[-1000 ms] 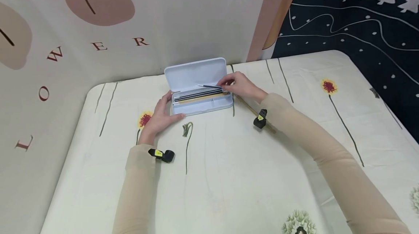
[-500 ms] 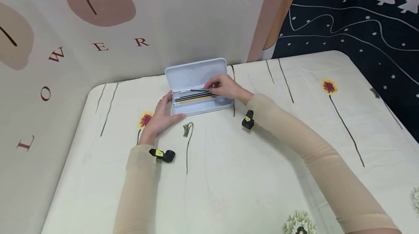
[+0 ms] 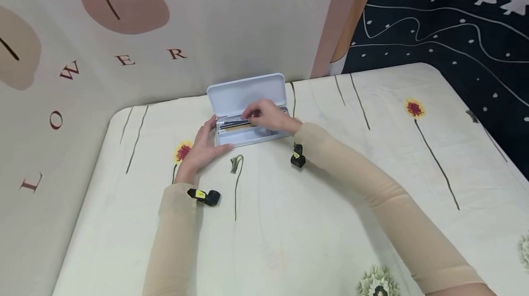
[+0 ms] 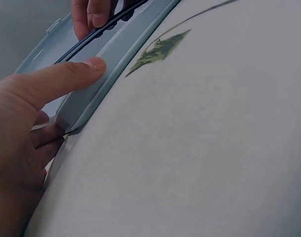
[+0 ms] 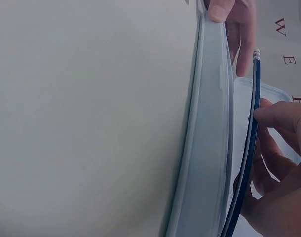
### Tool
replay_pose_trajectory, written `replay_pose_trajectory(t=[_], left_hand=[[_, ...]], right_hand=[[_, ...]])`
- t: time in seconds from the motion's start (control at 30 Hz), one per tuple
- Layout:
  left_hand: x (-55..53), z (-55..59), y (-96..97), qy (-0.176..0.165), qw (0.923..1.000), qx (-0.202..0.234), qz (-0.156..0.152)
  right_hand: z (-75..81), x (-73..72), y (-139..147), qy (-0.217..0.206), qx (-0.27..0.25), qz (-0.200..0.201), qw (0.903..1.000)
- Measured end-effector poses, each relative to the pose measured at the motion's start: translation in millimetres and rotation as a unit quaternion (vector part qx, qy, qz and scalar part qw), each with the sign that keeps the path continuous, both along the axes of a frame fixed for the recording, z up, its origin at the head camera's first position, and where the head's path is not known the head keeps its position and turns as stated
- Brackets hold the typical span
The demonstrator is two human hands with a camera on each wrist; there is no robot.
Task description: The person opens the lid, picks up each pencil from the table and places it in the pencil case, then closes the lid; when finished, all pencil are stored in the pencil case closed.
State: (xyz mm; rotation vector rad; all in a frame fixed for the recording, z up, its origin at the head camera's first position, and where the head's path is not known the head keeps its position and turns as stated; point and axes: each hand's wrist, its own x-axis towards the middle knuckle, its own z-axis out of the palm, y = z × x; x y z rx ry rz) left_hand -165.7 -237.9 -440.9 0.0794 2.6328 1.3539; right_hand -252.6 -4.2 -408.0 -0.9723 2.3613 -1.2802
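An open pale blue pencil case [image 3: 250,138] stands on the table, its lid [image 3: 244,93] tilted back. Several dark and yellow pencils [image 3: 233,126] lie in the tray, partly covered by my right hand. My left hand [image 3: 203,146] grips the case's left end, with the thumb over the front rim and the fingers around the side. Above the tray my right hand [image 3: 267,116] pinches a dark blue pencil [image 5: 254,89] between thumb and fingers. In the right wrist view, the pencil's silvery end points towards my left hand; its lower end runs out of frame.
A white cloth with printed flowers [image 3: 414,108] covers the table [image 3: 289,213]. Just behind the case rises a pale fabric wall [image 3: 248,25]. A dark fabric with tree prints [image 3: 446,34] hangs at the back right.
My right hand has moved left and slightly down over the case with the dark blue pencil, now covering more of the tray. My left hand has stayed on the case's left end.
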Motion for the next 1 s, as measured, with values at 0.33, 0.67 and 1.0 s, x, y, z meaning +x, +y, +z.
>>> replay_pose_trajectory(t=[0.33,0.67,1.0], left_hand=[[1.2,-0.5,1.5,-0.004,1.0000,0.005,0.002],[0.1,-0.6,1.9,0.001,1.0000,0.002,0.000],[0.4,-1.5,-0.3,0.001,1.0000,0.002,0.005]], right_hand=[[-6.1,-4.4,-5,-0.009,0.005,-0.023,0.9997],[-10.0,-0.2,3,-0.022,0.010,-0.029,0.9993],[-10.7,0.3,12,-0.021,-0.007,-0.043,0.9988]])
